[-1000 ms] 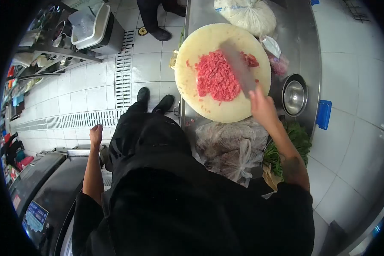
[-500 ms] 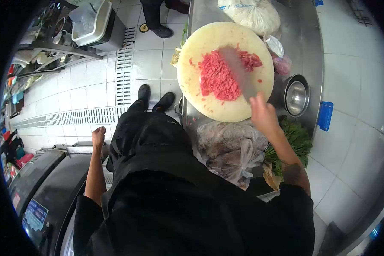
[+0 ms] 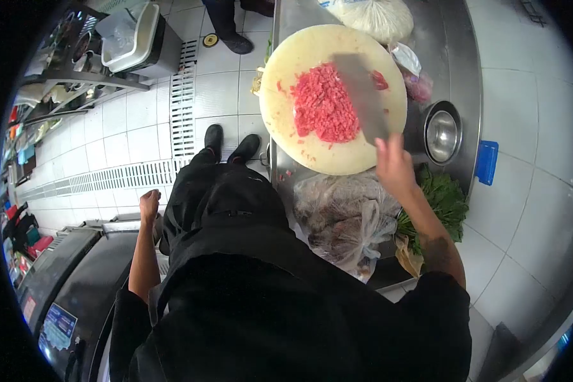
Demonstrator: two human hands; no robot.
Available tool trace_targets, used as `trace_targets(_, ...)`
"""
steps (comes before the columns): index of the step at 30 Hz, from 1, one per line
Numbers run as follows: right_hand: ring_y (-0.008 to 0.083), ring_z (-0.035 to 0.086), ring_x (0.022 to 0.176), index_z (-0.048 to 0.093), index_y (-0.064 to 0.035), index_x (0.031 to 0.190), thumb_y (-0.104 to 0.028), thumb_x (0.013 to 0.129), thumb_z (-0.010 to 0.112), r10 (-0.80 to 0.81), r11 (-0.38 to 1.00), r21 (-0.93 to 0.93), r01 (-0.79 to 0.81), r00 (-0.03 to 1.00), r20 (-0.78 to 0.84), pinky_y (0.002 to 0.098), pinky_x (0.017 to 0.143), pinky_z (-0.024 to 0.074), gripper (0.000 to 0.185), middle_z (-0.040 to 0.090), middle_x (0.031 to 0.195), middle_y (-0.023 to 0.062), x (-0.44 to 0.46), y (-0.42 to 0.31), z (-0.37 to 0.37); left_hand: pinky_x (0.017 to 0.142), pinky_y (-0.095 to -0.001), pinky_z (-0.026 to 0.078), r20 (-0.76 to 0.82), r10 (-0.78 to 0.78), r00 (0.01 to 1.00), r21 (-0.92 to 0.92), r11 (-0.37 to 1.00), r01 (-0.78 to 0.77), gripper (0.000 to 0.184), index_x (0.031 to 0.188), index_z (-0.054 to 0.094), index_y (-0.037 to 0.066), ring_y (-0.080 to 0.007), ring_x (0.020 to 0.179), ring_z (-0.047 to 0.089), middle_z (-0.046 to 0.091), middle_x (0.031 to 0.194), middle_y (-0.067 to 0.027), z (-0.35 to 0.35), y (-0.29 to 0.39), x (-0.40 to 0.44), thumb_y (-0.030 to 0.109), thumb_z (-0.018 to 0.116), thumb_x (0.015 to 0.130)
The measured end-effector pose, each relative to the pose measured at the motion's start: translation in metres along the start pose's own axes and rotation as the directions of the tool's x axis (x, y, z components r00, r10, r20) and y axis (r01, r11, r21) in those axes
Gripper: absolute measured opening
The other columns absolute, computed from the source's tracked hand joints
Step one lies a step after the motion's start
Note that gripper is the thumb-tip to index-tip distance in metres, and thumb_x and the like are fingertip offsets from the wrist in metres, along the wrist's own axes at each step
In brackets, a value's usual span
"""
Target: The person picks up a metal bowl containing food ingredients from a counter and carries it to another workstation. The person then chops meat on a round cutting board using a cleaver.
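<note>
My right hand [image 3: 396,164] is closed round the handle of a cleaver [image 3: 361,89], whose broad blade lies over the right half of a round, cream chopping board [image 3: 286,57]. Left of the blade, a heap of chopped red meat [image 3: 325,105] covers the board's middle. A small piece of meat [image 3: 379,80] sits on the blade's right side, with a few scraps around. Well away from the board, my left hand [image 3: 149,205] hangs at my side over the floor, its fingers curled closed; whether it holds anything is hidden.
On the steel table [image 3: 452,57] around the board are a bag of white stuff [image 3: 375,19], nested metal bowls [image 3: 442,137], leafy greens [image 3: 439,204] and a clear plastic bag [image 3: 344,219]. Another person's boot [image 3: 237,43] stands beyond the table's left edge. A grey bin [image 3: 162,48] stands farther left.
The cleaver blade shows more clearly and sits slightly to the right of the heap. Most of the meat on its right side no longer shows there; one small piece remains visible.
</note>
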State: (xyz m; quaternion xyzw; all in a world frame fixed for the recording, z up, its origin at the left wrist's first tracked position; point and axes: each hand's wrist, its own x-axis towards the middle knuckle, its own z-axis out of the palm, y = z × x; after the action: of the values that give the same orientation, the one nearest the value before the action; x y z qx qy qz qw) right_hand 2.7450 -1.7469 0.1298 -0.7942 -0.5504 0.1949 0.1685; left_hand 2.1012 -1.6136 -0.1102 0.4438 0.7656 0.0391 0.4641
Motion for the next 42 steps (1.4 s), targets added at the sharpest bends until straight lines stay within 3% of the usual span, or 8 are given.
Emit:
trace_targets(1,0.05,0.059,0.067,0.039,-0.0054,0.1,-0.018,0.096,0.047,0.088,0.979,-0.202,-0.034,0.959,0.268,0.0567,0.056,0.0433,0.015,0.058,0.065,0.0283,0.013,-0.001,0.001,0.063,-0.0308,0.043,0.0,0.046,0.999,0.066,0.997,-0.046,0.039,0.085,0.065,-0.006,-0.014,0.064,0.052,0.06,0.068,-0.0087,0.004,-0.002,0.003,0.031,0.055,0.085)
trace_targets(14,0.0524,0.058,0.071,0.038,-0.0047,0.103,-0.019,0.096,0.046,0.03,0.998,0.043,-0.037,0.989,0.143,0.0605,0.061,0.0412,0.018,0.058,0.068,0.0311,0.008,-0.024,-0.005,0.051,-0.0275,0.037,0.059,0.065,0.996,-0.043,0.997,-0.063,0.033,0.076,0.064,-0.003,-0.01,0.054,0.046,0.055,0.06,-0.0024,0.001,0.008,-0.001,0.027,0.055,0.086)
trace_targets(24,0.0497,0.059,0.069,0.04,-0.0055,0.103,-0.019,0.096,0.047,0.096,0.98,-0.192,-0.047,0.963,0.251,0.0574,0.059,0.0443,0.017,0.059,0.067,0.0286,0.005,-0.012,0.0,0.053,-0.0271,0.039,0.071,0.014,0.997,-0.084,0.996,-0.008,0.033,0.073,0.063,-0.003,-0.0088,0.057,0.049,0.056,0.065,-0.0016,0.004,-0.001,-0.008,0.026,0.054,0.086)
trace_targets(27,0.0484,0.059,0.066,0.041,-0.0054,0.101,-0.019,0.096,0.048,-0.028,0.998,-0.049,0.036,0.988,0.155,0.0567,0.055,0.0427,0.016,0.059,0.066,0.0265,0.013,-0.023,-0.015,0.049,-0.0261,0.034,0.034,0.361,0.932,0.192,0.913,-0.36,0.032,0.073,0.065,-0.001,-0.0062,0.054,0.044,0.055,0.062,-0.0011,0.005,-0.037,0.022,0.025,0.053,0.088)
trace_targets(28,0.0484,0.059,0.066,0.041,-0.0054,0.101,-0.019,0.096,0.048,-0.016,0.999,-0.045,0.024,0.984,0.177,0.0567,0.055,0.0427,0.016,0.059,0.066,0.0265,0.003,-0.019,-0.008,0.05,-0.0254,0.035,0.04,0.008,0.999,-0.113,0.994,-0.004,0.032,0.078,0.068,-0.001,-0.0061,0.055,0.045,0.057,0.063,-0.0015,0.005,-0.008,0.001,0.027,0.055,0.086)
trace_targets(34,0.0466,0.059,0.063,0.042,-0.0021,0.099,-0.016,0.094,0.053,-0.047,0.98,-0.182,0.076,0.986,0.161,0.0527,0.05,0.0423,0.018,0.057,0.065,0.0269,0.015,-0.008,-0.011,0.049,-0.0254,0.033,0.029,-0.016,0.999,-0.098,0.995,0.019,0.028,0.07,0.062,0.001,-0.0069,0.053,0.044,0.054,0.062,0.0005,0.008,0.022,-0.017,0.021,0.052,0.086)
trace_targets(36,0.0461,0.059,0.062,0.042,-0.0013,0.098,-0.016,0.094,0.053,-0.081,0.993,0.083,0.085,0.996,-0.046,0.0515,0.048,0.0419,0.019,0.057,0.064,0.0272,-0.005,-0.005,-0.004,0.049,-0.0252,0.034,0.08,0.026,0.996,-0.143,0.99,-0.014,0.027,0.073,0.063,0.0,-0.0071,0.053,0.044,0.054,0.062,0.0001,0.002,0.015,-0.015,0.021,0.053,0.086)
trace_targets(42,0.0477,0.059,0.065,0.041,-0.0041,0.101,-0.019,0.096,0.049,-0.031,0.995,-0.088,0.042,0.993,0.116,0.0558,0.052,0.0423,0.018,0.057,0.065,0.0283,0.005,-0.015,-0.01,0.05,-0.0259,0.036,0.03,0.017,0.999,-0.077,0.997,-0.014,0.029,0.076,0.065,-0.001,-0.0078,0.054,0.047,0.057,0.064,-0.0013,0.004,0.0,0.002,0.024,0.054,0.086)
